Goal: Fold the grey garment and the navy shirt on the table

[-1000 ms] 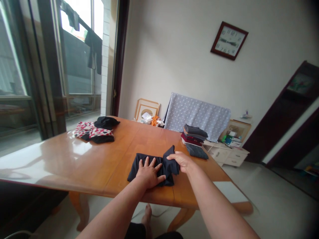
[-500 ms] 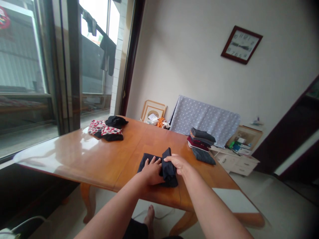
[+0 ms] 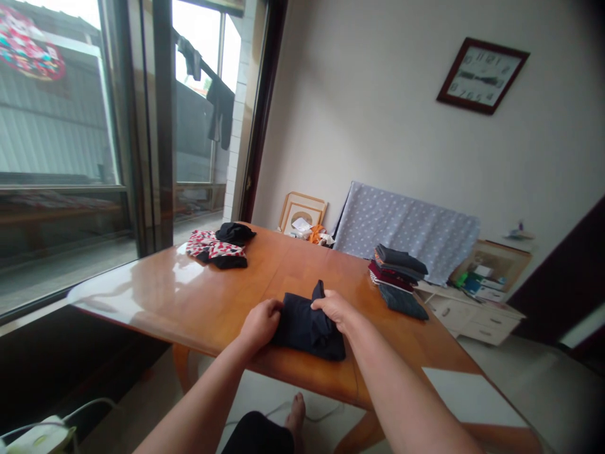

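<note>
A dark navy garment (image 3: 302,325), folded into a compact rectangle, lies near the front edge of the wooden table (image 3: 227,296). At its left edge my left hand (image 3: 261,323) is closed, the fingers curled onto the cloth's border. My right hand (image 3: 333,308) pinches a raised fold on the right side of the garment, thumb on the near face. The garment's exact kind cannot be made out.
At the table's right stands a stack of folded clothes (image 3: 397,271). Black and red-patterned clothes (image 3: 217,249) lie loose at the far left. A white sheet (image 3: 472,397) rests at the right corner. Behind are a dotted cloth (image 3: 406,221) and a white cabinet (image 3: 477,315).
My left hand has slid from lying spread on top of the garment to gripping its left edge. My right hand keeps hold of the fold. The view has shifted slightly left.
</note>
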Available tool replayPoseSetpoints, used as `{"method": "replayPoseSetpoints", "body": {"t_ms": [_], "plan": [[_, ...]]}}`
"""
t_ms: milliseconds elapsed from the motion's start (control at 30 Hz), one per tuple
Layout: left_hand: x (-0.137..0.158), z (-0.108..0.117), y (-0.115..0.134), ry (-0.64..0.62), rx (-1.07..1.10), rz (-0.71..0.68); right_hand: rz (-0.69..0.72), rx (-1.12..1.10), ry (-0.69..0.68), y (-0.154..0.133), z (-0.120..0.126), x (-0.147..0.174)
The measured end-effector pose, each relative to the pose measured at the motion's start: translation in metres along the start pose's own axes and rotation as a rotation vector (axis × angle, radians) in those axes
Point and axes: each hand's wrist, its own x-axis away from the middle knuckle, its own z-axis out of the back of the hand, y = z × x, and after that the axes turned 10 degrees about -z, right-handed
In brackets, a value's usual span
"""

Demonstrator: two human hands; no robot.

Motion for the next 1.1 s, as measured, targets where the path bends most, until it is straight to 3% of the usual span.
{"method": "replayPoseSetpoints", "body": {"t_ms": [267, 567, 900, 1100], "plan": [[-0.003, -0.004, -0.013, -0.021, 0.082, -0.014, -0.094, 0.009, -0.137, -0.004, -0.02, 0.006], [-0.008, -0.001, -0.013, 0.045, 0.319, 0.06, 0.05, -0.067, 0.044, 0.028, 0.005, -0.003], [-0.009, 0.01, 0.024, -0.14, -0.084, 0.152, 0.244, -0.167, 0.388, 0.077, 0.027, 0.0], [-0.01, 0.01, 0.037, -0.116, -0.209, 0.187, 0.23, -0.203, 0.407, 0.099, 0.033, 0.0]]}}
